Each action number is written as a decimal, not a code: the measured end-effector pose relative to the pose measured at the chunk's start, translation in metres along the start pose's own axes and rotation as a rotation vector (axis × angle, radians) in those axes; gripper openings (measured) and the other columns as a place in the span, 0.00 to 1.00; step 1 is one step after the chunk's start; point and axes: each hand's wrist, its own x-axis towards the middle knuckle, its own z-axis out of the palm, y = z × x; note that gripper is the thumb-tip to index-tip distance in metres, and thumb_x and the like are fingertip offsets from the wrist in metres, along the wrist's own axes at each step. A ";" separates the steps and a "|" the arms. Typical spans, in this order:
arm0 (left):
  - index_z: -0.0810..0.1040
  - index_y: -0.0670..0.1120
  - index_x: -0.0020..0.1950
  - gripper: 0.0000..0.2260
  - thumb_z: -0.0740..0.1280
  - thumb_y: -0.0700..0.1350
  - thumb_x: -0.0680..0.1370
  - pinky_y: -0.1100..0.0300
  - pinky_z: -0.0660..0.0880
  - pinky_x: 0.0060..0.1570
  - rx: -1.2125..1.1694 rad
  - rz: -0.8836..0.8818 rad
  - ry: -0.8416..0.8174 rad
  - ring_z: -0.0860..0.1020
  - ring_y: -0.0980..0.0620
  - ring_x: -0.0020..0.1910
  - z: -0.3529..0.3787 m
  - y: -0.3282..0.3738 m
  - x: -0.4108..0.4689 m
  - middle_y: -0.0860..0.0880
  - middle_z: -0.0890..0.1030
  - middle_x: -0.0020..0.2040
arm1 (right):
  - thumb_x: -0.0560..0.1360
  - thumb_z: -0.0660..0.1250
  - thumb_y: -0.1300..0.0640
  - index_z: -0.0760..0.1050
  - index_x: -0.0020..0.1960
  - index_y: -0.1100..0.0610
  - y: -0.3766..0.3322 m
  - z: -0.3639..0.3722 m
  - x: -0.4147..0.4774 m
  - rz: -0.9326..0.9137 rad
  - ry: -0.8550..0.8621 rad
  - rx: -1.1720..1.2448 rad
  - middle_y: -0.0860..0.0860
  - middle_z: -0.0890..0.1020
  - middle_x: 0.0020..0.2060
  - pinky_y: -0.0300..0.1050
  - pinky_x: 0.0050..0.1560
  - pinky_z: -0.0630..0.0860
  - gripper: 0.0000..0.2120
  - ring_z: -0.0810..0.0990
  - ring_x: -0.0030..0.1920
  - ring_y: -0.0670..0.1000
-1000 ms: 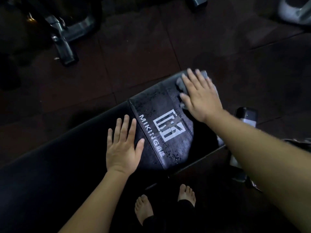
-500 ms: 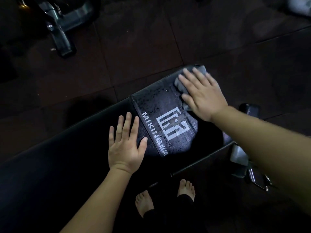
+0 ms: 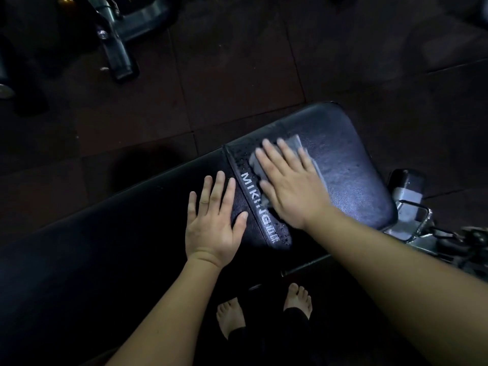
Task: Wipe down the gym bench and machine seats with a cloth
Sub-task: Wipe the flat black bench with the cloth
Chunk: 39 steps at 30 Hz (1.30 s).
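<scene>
Right hand (image 3: 293, 186): laid flat, fingers straight, pressed on the folded grey cloth (image 3: 295, 142) near the seam.
Left hand (image 3: 214, 223): spread flat on the black padded vinyl gym bench (image 3: 353, 180); nothing held.
Progress: far end judged wiped; water droplets (image 3: 239, 158) are noted at the seam; remainder judged outstanding.

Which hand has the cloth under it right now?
The right hand, pressing the folded grey cloth flat onto the black leather bench pad. The left hand rests on the pad with nothing under it.
</scene>
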 end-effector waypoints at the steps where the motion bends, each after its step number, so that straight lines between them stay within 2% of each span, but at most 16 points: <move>1: 0.52 0.50 0.86 0.33 0.51 0.62 0.83 0.40 0.49 0.82 0.001 -0.001 -0.006 0.48 0.48 0.85 0.000 0.000 0.000 0.50 0.49 0.86 | 0.85 0.48 0.43 0.50 0.84 0.50 -0.003 -0.004 0.024 0.004 0.023 0.000 0.48 0.51 0.84 0.59 0.81 0.48 0.29 0.48 0.83 0.53; 4: 0.49 0.50 0.86 0.32 0.48 0.62 0.84 0.42 0.46 0.82 0.014 -0.012 -0.029 0.44 0.49 0.85 0.000 0.000 0.000 0.52 0.46 0.86 | 0.86 0.45 0.43 0.51 0.84 0.51 -0.018 -0.013 0.084 -0.027 0.009 0.006 0.50 0.53 0.84 0.59 0.81 0.46 0.29 0.48 0.83 0.54; 6: 0.49 0.49 0.86 0.32 0.47 0.62 0.84 0.42 0.46 0.82 0.016 -0.012 -0.040 0.44 0.50 0.85 0.000 0.000 0.000 0.52 0.46 0.86 | 0.86 0.45 0.43 0.51 0.84 0.51 -0.026 -0.012 0.089 -0.024 0.010 0.007 0.50 0.54 0.84 0.60 0.81 0.46 0.29 0.48 0.83 0.54; 9: 0.50 0.48 0.86 0.32 0.48 0.62 0.85 0.40 0.49 0.82 0.008 0.000 -0.034 0.44 0.49 0.85 -0.001 -0.001 -0.001 0.50 0.47 0.86 | 0.85 0.48 0.44 0.51 0.84 0.52 -0.030 0.001 0.036 -0.018 0.059 -0.002 0.50 0.53 0.84 0.60 0.81 0.48 0.29 0.49 0.83 0.54; 13: 0.50 0.47 0.86 0.32 0.48 0.61 0.85 0.40 0.49 0.82 -0.016 0.013 -0.027 0.45 0.49 0.85 -0.002 -0.001 -0.002 0.50 0.47 0.86 | 0.85 0.50 0.44 0.50 0.84 0.51 -0.024 0.017 -0.046 -0.054 0.006 -0.036 0.49 0.51 0.84 0.60 0.81 0.50 0.30 0.49 0.83 0.54; 22: 0.51 0.47 0.86 0.32 0.49 0.61 0.85 0.40 0.50 0.81 0.013 0.003 -0.018 0.46 0.48 0.85 0.001 -0.001 0.000 0.50 0.49 0.86 | 0.85 0.48 0.44 0.54 0.84 0.49 -0.041 -0.006 0.080 0.010 0.028 0.025 0.48 0.56 0.83 0.59 0.81 0.45 0.28 0.50 0.83 0.53; 26: 0.48 0.48 0.85 0.33 0.49 0.61 0.84 0.40 0.50 0.81 0.007 0.012 -0.005 0.46 0.48 0.85 0.002 -0.002 -0.001 0.49 0.49 0.86 | 0.85 0.50 0.44 0.51 0.84 0.51 -0.039 0.008 0.017 -0.001 0.056 0.008 0.49 0.52 0.84 0.59 0.81 0.47 0.30 0.49 0.83 0.54; 28: 0.49 0.47 0.85 0.33 0.50 0.61 0.84 0.40 0.50 0.81 0.004 0.012 0.000 0.47 0.48 0.85 0.003 -0.002 -0.001 0.49 0.49 0.86 | 0.85 0.52 0.43 0.51 0.84 0.50 -0.027 0.013 -0.018 -0.085 0.021 -0.016 0.49 0.52 0.84 0.59 0.81 0.49 0.30 0.49 0.83 0.54; 30: 0.52 0.47 0.85 0.33 0.51 0.61 0.84 0.40 0.51 0.81 -0.012 0.005 0.009 0.49 0.48 0.85 0.003 -0.002 -0.001 0.50 0.51 0.86 | 0.84 0.52 0.43 0.52 0.84 0.50 0.000 0.010 -0.015 -0.145 0.014 -0.049 0.49 0.54 0.84 0.58 0.81 0.51 0.31 0.52 0.83 0.54; 32: 0.52 0.47 0.85 0.33 0.51 0.61 0.83 0.40 0.51 0.81 -0.020 -0.003 0.006 0.50 0.48 0.85 0.003 -0.001 0.000 0.50 0.51 0.86 | 0.83 0.52 0.42 0.55 0.84 0.49 0.032 0.002 0.010 -0.036 0.040 -0.060 0.50 0.57 0.83 0.58 0.80 0.53 0.31 0.55 0.82 0.54; 35: 0.52 0.47 0.85 0.33 0.51 0.61 0.83 0.40 0.51 0.81 -0.023 -0.012 0.010 0.49 0.48 0.85 0.002 -0.001 -0.001 0.50 0.51 0.86 | 0.82 0.51 0.42 0.56 0.83 0.49 0.076 -0.014 0.041 0.243 0.092 0.004 0.50 0.59 0.83 0.59 0.80 0.53 0.31 0.55 0.82 0.55; 37: 0.52 0.47 0.85 0.33 0.51 0.61 0.83 0.40 0.51 0.81 -0.016 -0.013 0.013 0.49 0.48 0.85 0.003 0.000 0.000 0.50 0.51 0.86 | 0.83 0.50 0.42 0.55 0.83 0.49 0.079 -0.018 0.055 0.394 0.124 0.048 0.50 0.57 0.83 0.59 0.81 0.50 0.30 0.52 0.83 0.55; 39: 0.54 0.46 0.85 0.33 0.51 0.61 0.83 0.40 0.52 0.81 -0.008 -0.013 0.018 0.50 0.48 0.85 0.003 -0.001 0.000 0.50 0.51 0.86 | 0.83 0.50 0.42 0.52 0.84 0.49 0.051 -0.019 0.067 0.510 0.133 0.066 0.50 0.54 0.84 0.60 0.81 0.47 0.31 0.48 0.83 0.55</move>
